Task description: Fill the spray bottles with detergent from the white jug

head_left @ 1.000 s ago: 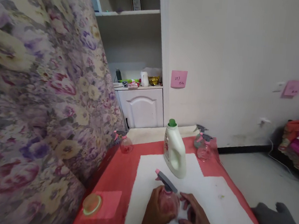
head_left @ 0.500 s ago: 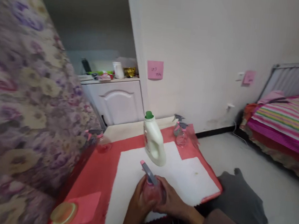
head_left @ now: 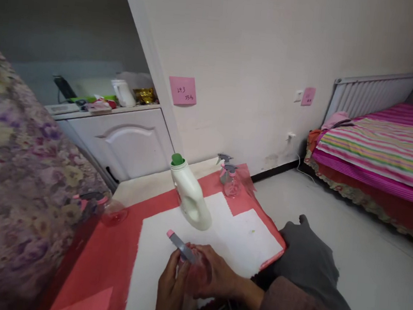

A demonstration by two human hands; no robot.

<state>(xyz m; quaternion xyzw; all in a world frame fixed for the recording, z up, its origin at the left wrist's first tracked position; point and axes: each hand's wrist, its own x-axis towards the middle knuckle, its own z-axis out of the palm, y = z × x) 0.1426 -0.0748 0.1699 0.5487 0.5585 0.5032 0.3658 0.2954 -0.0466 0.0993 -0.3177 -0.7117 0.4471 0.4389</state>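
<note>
Two hands meet on a pink-tinted spray bottle, the right hand with its fingers clamped around the rounded body and the left hand with finger and thumb closed in at the collar. The grey spray head juts out ahead of the left fingertips. Smooth, curved walls look apt to slip or spin beneath the right fingers should their hold slacken; a loose collar, its fit impossible to judge from here, could leak over the left thumb. Just beyond both sets of fingers stands a pale jug, near enough that a forward jerk of the knuckles might topple it. Below the fingers, a white sheet could rumple if a wrist drags, shifting the jug standing on it.
</note>
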